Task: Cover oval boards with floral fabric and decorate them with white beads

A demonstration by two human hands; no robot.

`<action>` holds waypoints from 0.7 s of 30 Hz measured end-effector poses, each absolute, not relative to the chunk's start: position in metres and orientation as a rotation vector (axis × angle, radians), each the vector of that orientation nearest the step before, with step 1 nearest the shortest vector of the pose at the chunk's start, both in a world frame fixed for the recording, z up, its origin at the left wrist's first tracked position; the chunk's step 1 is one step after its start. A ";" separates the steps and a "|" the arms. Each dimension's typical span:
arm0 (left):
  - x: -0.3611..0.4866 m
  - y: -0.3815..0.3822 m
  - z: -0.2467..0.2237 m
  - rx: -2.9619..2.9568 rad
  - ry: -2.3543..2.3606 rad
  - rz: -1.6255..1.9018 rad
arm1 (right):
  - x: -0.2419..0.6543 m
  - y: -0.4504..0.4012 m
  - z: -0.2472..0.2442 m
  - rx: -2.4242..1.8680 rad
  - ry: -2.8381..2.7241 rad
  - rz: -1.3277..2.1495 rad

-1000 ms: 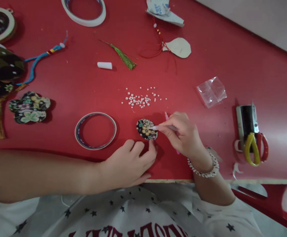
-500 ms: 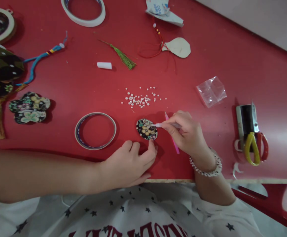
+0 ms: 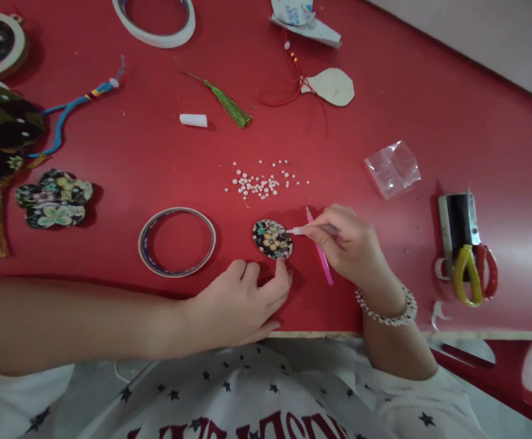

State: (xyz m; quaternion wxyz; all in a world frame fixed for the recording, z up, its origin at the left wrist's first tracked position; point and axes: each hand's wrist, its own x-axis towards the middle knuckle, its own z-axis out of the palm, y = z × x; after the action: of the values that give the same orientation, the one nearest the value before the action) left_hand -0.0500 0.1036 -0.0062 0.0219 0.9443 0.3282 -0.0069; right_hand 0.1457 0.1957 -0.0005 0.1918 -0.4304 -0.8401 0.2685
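Observation:
An oval floral piece (image 3: 272, 239) with a black ground lies flat on the red table. My left hand (image 3: 243, 302) rests at the table's front edge, its index fingertip touching the lower rim of the oval, the other fingers loosely bent and apart. In my right hand (image 3: 348, 244) is a thin pale pen-like tube (image 3: 299, 230), pinched between the fingers, its tip at the oval's right edge. A pink pen (image 3: 324, 263) lies just under and beside that hand. Small white beads (image 3: 259, 186) are scattered beyond the oval.
A tape roll (image 3: 177, 272) lies left of the oval, a fabric flower (image 3: 55, 200) farther left. Scissors (image 3: 470, 274) lie at the right, near a clear plastic bag (image 3: 393, 169). Farther back are a green tassel (image 3: 228, 105), a white cap (image 3: 193, 120) and a red-corded piece (image 3: 334, 87).
The tube's tip has shifted slightly right, from over the oval's surface to its right edge. My right wrist has moved a little right. My left hand has stayed in place.

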 end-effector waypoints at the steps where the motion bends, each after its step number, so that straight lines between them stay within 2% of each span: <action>1: -0.050 0.104 -0.006 2.932 1.015 -0.015 | 0.145 0.195 -0.002 -1.204 -2.350 0.749; 10: -0.050 0.103 -0.006 2.925 1.026 -0.020 | 0.138 0.191 0.000 -1.120 -2.420 0.846; 21: -0.048 0.103 -0.004 2.912 1.040 -0.070 | 0.143 0.194 0.000 -1.204 -2.388 0.760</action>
State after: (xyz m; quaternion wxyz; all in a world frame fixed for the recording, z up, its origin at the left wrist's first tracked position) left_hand -0.0485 0.1032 -0.0040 0.0242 0.9413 0.3360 -0.0228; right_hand 0.1426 0.1942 0.0001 0.1798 -0.4260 -0.8449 0.2689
